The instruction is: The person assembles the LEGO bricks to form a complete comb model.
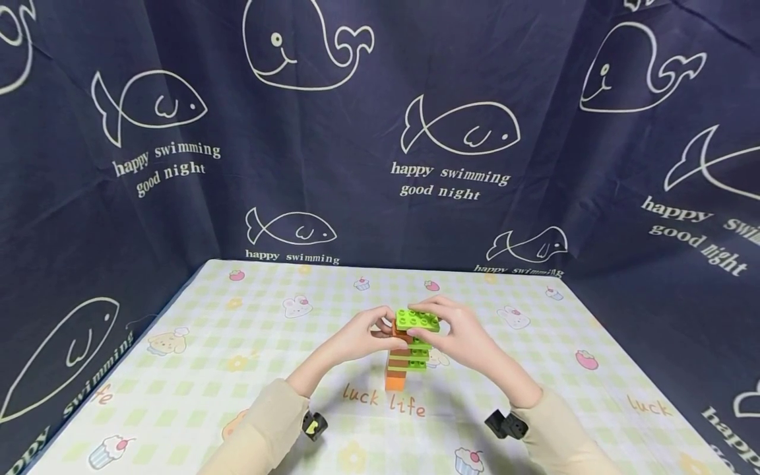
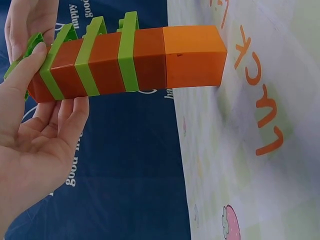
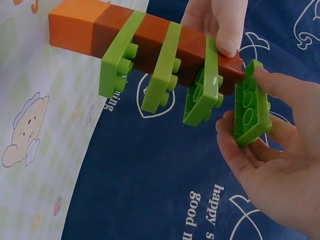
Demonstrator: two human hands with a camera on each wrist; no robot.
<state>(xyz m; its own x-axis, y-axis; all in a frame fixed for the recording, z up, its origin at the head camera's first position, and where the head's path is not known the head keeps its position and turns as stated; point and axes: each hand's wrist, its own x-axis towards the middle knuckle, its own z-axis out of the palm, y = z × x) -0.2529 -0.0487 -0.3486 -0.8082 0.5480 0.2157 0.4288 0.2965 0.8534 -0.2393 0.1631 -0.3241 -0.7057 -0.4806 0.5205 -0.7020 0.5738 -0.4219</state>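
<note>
A tower of toy building blocks stands on the table, with an orange block (image 2: 195, 56) at its foot. Above that, brown blocks (image 2: 106, 63) alternate with flat green plates (image 3: 161, 75) that jut out to the right. My left hand (image 1: 362, 335) grips the top brown block (image 3: 230, 70), thumb on the near side and fingers behind. My right hand (image 1: 460, 328) pinches a light green studded plate (image 1: 417, 320) between thumb and fingers. In the right wrist view this plate shows its hollow underside, tilted, with one end right at the tower's top.
A checked tablecloth (image 1: 285, 369) with printed animals, cupcakes and lettering covers the table. Dark blue curtains (image 1: 368, 132) with white fish and whales hang behind and at both sides. Black wrist cameras (image 1: 506, 424) sit at both cuffs, close over the cloth.
</note>
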